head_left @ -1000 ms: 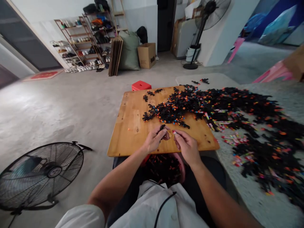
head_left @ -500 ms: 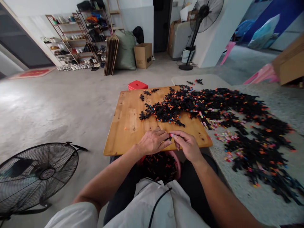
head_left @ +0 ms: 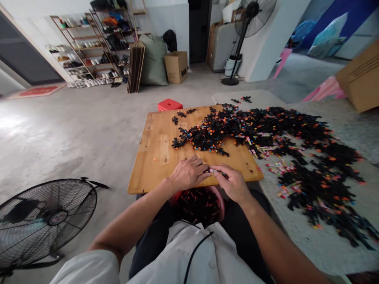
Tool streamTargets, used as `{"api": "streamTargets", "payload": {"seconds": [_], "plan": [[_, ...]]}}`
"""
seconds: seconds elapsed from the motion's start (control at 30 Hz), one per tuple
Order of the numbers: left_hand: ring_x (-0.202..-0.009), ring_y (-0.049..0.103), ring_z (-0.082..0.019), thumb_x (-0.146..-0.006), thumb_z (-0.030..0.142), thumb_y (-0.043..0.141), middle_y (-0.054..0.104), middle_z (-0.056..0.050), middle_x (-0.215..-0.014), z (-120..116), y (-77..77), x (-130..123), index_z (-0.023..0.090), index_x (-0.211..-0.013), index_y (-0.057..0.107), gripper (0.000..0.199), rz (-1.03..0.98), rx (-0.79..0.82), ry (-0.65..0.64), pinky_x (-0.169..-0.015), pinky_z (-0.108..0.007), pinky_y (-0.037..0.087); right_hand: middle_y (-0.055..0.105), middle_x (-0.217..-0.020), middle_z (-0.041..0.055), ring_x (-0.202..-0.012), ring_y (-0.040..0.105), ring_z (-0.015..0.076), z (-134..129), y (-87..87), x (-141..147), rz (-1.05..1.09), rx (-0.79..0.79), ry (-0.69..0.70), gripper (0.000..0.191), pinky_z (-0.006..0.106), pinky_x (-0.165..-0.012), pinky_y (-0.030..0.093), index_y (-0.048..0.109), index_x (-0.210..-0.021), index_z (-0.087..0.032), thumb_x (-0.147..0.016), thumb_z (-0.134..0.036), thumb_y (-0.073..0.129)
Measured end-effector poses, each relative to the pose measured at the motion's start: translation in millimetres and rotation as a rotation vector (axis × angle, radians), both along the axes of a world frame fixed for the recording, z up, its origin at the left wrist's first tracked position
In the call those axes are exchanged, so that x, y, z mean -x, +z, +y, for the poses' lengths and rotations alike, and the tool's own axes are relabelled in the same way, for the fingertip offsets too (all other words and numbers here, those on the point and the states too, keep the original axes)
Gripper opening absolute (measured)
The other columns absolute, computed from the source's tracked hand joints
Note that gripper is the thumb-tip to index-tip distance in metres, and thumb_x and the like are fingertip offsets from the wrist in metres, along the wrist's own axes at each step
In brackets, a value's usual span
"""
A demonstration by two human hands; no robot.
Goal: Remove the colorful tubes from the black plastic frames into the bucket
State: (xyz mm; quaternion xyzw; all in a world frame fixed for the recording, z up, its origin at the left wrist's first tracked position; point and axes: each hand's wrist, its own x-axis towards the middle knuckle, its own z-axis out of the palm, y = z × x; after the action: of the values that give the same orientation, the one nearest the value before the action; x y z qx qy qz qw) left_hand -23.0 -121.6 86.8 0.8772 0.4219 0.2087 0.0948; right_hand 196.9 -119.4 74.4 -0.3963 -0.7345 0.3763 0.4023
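Observation:
Over the front part of the wooden board (head_left: 154,138), my two hands nearly touch. My left hand (head_left: 188,172) is closed, its fingers hiding most of a small dark piece. Between thumb and fingers, my right hand (head_left: 231,180) pinches a small colourful stick (head_left: 217,171) whose end points at my left hand. Behind them lies a heap of small black toy-like pieces (head_left: 210,132) with orange and blue tips. A pink basin (head_left: 221,205) holding more black pieces sits below the board's front edge, between my legs.
More black pieces (head_left: 322,177) and colourful sticks (head_left: 280,167) cover the grey slab (head_left: 302,244) at the right. A red stool (head_left: 169,105) stands behind the board. A floor fan (head_left: 56,217) is at the left; shoe racks, a carton and a standing fan are farther back.
My hands stay close together; my right hand has moved slightly down and its fingers now sit along the colourful stick. The whole view has shifted slightly.

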Motion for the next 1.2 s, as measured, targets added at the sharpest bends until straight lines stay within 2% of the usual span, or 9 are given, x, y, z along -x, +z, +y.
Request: {"api": "streamTargets", "payload": {"seconds": [0.17, 0.27, 0.37, 0.47, 0.53, 0.63, 0.8, 1.0, 1.2], "plan": [[-0.095, 0.065, -0.026, -0.104, 0.051, 0.049, 0.072, -0.014, -0.1, -15, -20.3, -10, 0.019, -0.13, 0.066, 0.045, -0.09, 0.156, 0.075, -0.081, -0.033, 0.048, 0.077, -0.108, 0.0085, -0.103, 0.072, 0.0248, -10, -22.0, -10, 0.001, 0.126, 0.013, 0.027, 0.037, -0.095, 0.055, 0.079, -0.109, -0.023, -0.1, -0.039, 0.06], [-0.103, 0.068, -0.028, -0.095, 0.059, 0.061, 0.073, -0.014, -0.113, -14, -34.8, -6, 0.021, -0.143, 0.058, 0.062, -0.105, 0.316, -0.018, -0.089, -0.035, 0.052, 0.078, -0.11, 0.0086, -0.105, 0.072, 0.0256, -22, -45.8, -24, -0.086, 0.217, 0.146, 0.028, 0.039, -0.097, 0.054, 0.08, -0.11, -0.024, -0.101, -0.038, 0.058], [-0.121, 0.064, -0.028, -0.096, 0.054, 0.062, 0.068, -0.013, -0.133, 16, -49.3, 4, 0.024, -0.14, 0.06, 0.054, -0.102, 0.317, -0.046, -0.105, -0.04, 0.049, 0.078, -0.114, 0.0086, -0.108, 0.071, 0.0256, -36, -71.6, -34, -0.262, 0.23, 0.274, 0.027, 0.038, -0.1, 0.053, 0.08, -0.115, -0.025, -0.098, -0.032, 0.06], [-0.125, 0.061, -0.029, -0.101, 0.033, 0.053, 0.066, -0.015, -0.133, 65, -66.4, 10, 0.018, -0.134, 0.064, 0.038, -0.058, 0.173, 0.155, -0.11, -0.046, 0.047, 0.077, -0.115, 0.0078, -0.103, 0.071, 0.0228, -43, -88.5, -41, -0.428, 0.216, 0.335, 0.031, 0.033, -0.096, 0.052, 0.077, -0.121, -0.024, -0.094, -0.029, 0.063], [-0.127, 0.058, -0.03, -0.098, 0.024, 0.05, 0.064, -0.017, -0.134, 98, -77.9, 7, 0.015, -0.136, 0.063, 0.041, -0.001, 0.101, 0.22, -0.112, -0.049, 0.046, 0.078, -0.108, 0.0074, -0.093, 0.072, 0.0212, -35, -91.6, -50, -0.488, 0.199, 0.231, 0.028, 0.03, -0.089, 0.052, 0.078, -0.117, -0.023, -0.097, -0.032, 0.06], [-0.139, 0.048, -0.033, -0.096, 0.023, 0.053, 0.054, -0.018, -0.148, 131, -91.0, -9, 0.015, -0.145, 0.057, 0.049, 0.118, 0.033, 0.2, -0.118, -0.051, 0.04, 0.078, -0.102, 0.008, -0.091, 0.07, 0.0218, 1, -86.1, -80, -0.572, 0.123, -0.116, 0.032, 0.03, -0.085, 0.05, 0.078, -0.111, -0.023, -0.103, -0.032, 0.048], [-0.147, 0.037, -0.041, -0.1, 0.039, 0.053, 0.048, -0.015, -0.156, 139, -104.8, -35, 0.025, -0.146, 0.056, 0.048, 0.278, 0.004, 0.215, -0.118, -0.063, 0.032, 0.073, -0.117, 0.0155, -0.109, 0.066, 0.0242, 88, -72.5, -152, -0.925, 0.123, -0.676, 0.039, 0.03, -0.092, 0.047, 0.072, -0.125, -0.016, -0.103, -0.021, 0.04], [-0.145, 0.04, -0.037, -0.096, 0.033, 0.057, 0.056, -0.016, -0.146, 121, -112.2, -22, 0.019, -0.125, 0.068, 0.033, 0.28, -0.087, 0.243, -0.121, -0.06, 0.028, 0.068, -0.12, 0.0199, -0.104, 0.067, 0.0266, 146, -80.5, -181, -0.992, 0.18, -0.663, 0.032, 0.033, -0.089, 0.047, 0.076, -0.117, -0.014, -0.097, -0.022, 0.053], [-0.144, 0.04, -0.034, -0.091, 0.03, 0.064, 0.056, -0.017, -0.144, 115, -94.5, -29, 0.019, -0.124, 0.066, 0.035, 0.121, -0.113, 0.153, -0.121, -0.056, 0.032, 0.071, -0.111, 0.0216, -0.1, 0.067, 0.0289, 141, -89.3, -183, -0.972, 0.189, -0.729, 0.032, 0.036, -0.085, 0.047, 0.075, -0.112, -0.011, -0.095, -0.023, 0.051]]}}
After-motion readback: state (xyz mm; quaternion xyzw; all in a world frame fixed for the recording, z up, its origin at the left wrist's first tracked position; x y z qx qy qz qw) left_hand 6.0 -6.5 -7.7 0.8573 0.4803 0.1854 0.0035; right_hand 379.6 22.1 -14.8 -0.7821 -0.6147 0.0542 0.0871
